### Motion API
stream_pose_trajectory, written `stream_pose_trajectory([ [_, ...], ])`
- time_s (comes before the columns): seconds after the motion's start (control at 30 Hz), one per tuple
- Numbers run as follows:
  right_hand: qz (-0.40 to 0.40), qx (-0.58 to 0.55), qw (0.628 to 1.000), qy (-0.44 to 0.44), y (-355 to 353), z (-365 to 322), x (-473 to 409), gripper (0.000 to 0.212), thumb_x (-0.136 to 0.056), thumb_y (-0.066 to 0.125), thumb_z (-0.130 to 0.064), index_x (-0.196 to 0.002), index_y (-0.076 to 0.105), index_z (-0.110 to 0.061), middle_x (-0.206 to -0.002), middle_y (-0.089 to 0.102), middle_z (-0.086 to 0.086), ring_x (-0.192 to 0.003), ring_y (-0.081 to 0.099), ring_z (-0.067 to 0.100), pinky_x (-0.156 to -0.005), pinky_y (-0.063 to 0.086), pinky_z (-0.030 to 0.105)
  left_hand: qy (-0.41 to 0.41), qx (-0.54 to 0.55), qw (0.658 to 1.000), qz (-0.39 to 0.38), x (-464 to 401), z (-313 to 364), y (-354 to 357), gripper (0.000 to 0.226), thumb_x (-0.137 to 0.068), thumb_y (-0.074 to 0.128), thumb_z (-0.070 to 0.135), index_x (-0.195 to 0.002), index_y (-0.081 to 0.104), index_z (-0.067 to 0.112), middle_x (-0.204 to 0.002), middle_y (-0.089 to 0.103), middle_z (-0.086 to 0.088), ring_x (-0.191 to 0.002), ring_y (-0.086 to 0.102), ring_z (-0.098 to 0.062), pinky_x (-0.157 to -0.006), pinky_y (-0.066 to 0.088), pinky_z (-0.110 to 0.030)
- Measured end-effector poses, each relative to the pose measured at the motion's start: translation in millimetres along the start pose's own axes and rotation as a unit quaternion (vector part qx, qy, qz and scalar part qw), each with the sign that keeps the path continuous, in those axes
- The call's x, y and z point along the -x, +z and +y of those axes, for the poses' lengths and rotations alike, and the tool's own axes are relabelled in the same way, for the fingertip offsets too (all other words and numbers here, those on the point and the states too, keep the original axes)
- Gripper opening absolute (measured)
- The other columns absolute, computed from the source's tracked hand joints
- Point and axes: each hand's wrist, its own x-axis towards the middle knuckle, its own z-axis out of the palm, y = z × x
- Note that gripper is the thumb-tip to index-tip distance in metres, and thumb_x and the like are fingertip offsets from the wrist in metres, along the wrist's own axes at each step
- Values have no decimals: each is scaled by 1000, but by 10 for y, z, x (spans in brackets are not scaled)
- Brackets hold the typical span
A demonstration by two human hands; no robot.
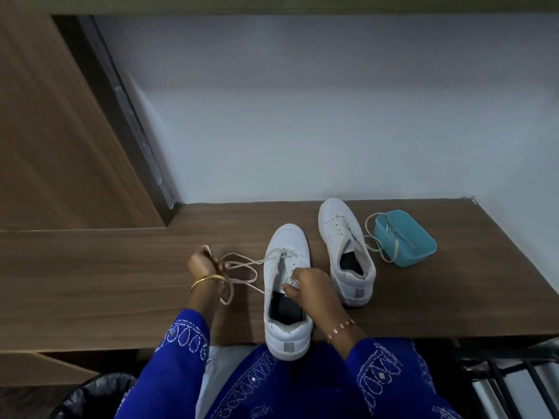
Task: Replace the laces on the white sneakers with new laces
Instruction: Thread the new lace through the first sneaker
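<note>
Two white sneakers stand on a wooden desk, toes pointing away from me. The near sneaker has a cream lace still threaded through its front eyelets, and the loose lengths trail to the left. My left hand grips those loose lengths, left of the shoe. My right hand pinches the shoe's upper edge by the tongue. The far sneaker stands to the right without a lace in its eyelets. Another cream lace lies beside it and runs into a teal box.
A white wall rises behind the desk and a wooden panel closes off the left. The desk's front edge is close to my body, with the near shoe's heel overhanging it. A black bin bag sits below left, and a dark rack below right.
</note>
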Motion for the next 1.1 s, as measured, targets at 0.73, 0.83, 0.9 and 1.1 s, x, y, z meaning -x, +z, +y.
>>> stream_pose_trajectory([
  [0.73,20,4,1000,-5,-50,2,49,31,-92,45,-27,-66,36,-12,-67,50,4,-70,47,21,-50,23,26,251,-564,769,-166,134,-553,128,20,-90,52,22,-94,64,6,-93,68,-16,-91,62,-34,-79,50,-39],
  [0.83,43,3,999,-3,-110,18,86,17,-94,40,-19,-79,39,-12,-72,54,9,-69,41,19,-44,16,21,283,-658,686,-128,143,-486,134,24,-92,47,29,-101,66,17,-100,68,-8,-96,62,-29,-80,47,-33],
  [0.9,46,-9,999,12,-133,54,103,16,-93,40,-14,-78,38,-11,-59,38,-1,-68,38,18,-43,18,19,311,-699,635,-106,162,-460,163,26,-92,45,32,-101,66,20,-101,68,-5,-97,62,-26,-85,44,-32],
  [1.1,56,-94,991,83,-118,223,41,42,-87,48,-10,-54,23,-19,-52,28,-5,-63,38,19,-59,23,29,239,-596,746,-174,227,-464,285,25,-92,49,22,-100,63,5,-102,67,-17,-99,59,-35,-80,44,-34],
])
